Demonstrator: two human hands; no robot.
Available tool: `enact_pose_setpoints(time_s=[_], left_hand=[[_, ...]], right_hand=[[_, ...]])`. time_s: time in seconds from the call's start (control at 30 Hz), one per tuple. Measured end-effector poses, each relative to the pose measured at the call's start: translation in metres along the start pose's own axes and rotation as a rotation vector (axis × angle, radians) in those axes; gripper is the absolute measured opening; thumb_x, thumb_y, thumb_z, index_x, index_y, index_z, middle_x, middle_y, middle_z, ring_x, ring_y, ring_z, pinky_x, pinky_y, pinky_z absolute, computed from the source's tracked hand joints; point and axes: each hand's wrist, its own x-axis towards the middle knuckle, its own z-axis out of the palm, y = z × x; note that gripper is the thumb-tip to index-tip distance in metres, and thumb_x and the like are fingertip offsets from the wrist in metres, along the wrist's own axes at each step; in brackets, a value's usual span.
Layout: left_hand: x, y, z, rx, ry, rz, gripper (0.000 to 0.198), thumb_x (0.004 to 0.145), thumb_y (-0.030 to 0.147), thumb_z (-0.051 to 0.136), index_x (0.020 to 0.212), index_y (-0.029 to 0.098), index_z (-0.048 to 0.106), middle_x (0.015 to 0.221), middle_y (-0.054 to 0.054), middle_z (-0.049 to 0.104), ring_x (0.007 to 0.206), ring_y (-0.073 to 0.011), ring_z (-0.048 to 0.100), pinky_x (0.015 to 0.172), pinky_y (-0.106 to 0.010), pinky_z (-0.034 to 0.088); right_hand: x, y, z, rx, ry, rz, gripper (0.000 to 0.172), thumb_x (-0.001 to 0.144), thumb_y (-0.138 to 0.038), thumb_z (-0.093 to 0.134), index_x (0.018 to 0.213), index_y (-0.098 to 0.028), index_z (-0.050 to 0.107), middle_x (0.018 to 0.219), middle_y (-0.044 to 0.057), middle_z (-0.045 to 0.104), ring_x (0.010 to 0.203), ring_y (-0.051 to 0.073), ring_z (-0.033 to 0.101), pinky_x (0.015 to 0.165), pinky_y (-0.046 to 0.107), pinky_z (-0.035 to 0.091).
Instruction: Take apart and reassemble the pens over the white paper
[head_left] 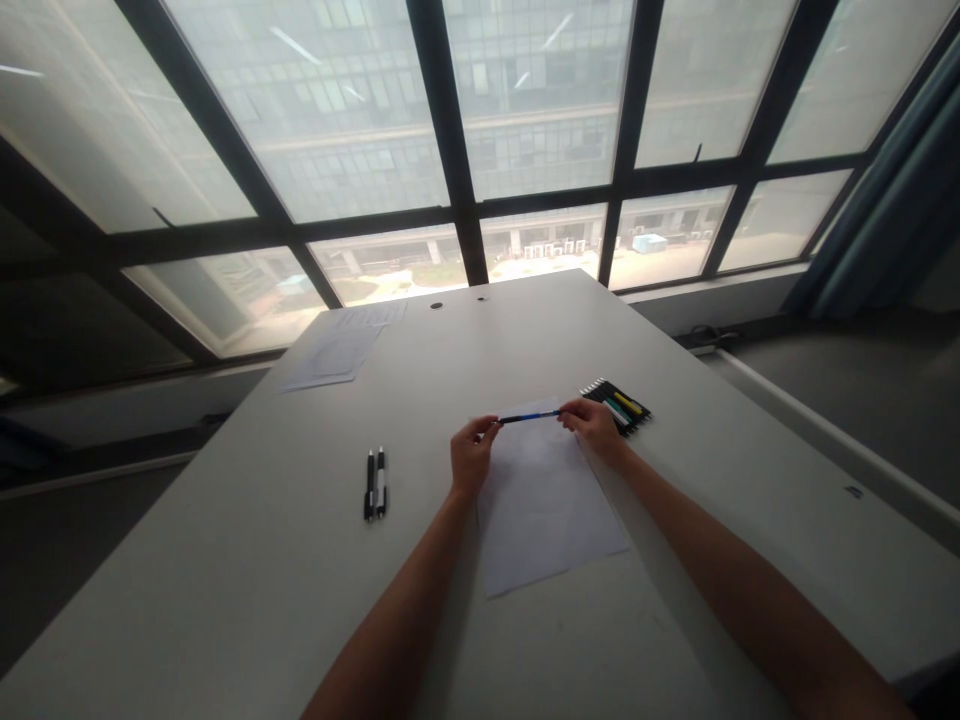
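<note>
A slim black and blue pen [531,416] is stretched level between my two hands, above the far end of a white sheet of paper [551,510]. My left hand [472,450] pinches the pen's left end between thumb and fingertips. At its other end, my right hand [592,423] has its fingers closed on the tip. Close beside the right hand, and partly hidden by it, lies a row of several pens [626,400], mostly black, with yellow and green among them. Two black and white pens [375,485] lie side by side to the left of my left hand.
The white table [247,560] runs away toward tall windows with dark frames [461,150]. Printed sheets [337,350] lie at its far left. A small dark item [853,492] is near the right edge. A blue curtain [877,190] hangs at the right.
</note>
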Motion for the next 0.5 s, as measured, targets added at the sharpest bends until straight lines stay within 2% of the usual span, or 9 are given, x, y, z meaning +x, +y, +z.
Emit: enact_pose_setpoints(time_s=[0.2, 0.5], left_hand=[[0.0005, -0.0013, 0.0003, -0.051, -0.029, -0.032, 0.032, 0.081, 0.043, 0.066, 0.097, 0.017, 0.073, 0.086, -0.009, 0.075, 0.076, -0.0193, 0.069, 0.068, -0.029, 0.05], [0.0012, -0.0025, 0.0007, -0.059, -0.035, -0.034, 0.032, 0.081, 0.044, 0.066, 0.096, 0.016, 0.072, 0.084, -0.008, 0.075, 0.074, -0.0184, 0.068, 0.068, -0.029, 0.051]], right_hand=[[0.0011, 0.0047, -0.001, -0.024, -0.005, 0.005, 0.036, 0.071, -0.049, 0.073, 0.085, -0.016, 0.069, 0.074, 0.007, 0.071, 0.061, 0.016, 0.059, 0.06, 0.029, 0.048], [0.001, 0.0056, 0.0, -0.035, 0.007, -0.011, 0.035, 0.073, -0.05, 0.072, 0.083, -0.016, 0.068, 0.071, 0.006, 0.07, 0.058, 0.014, 0.057, 0.056, 0.028, 0.045]])
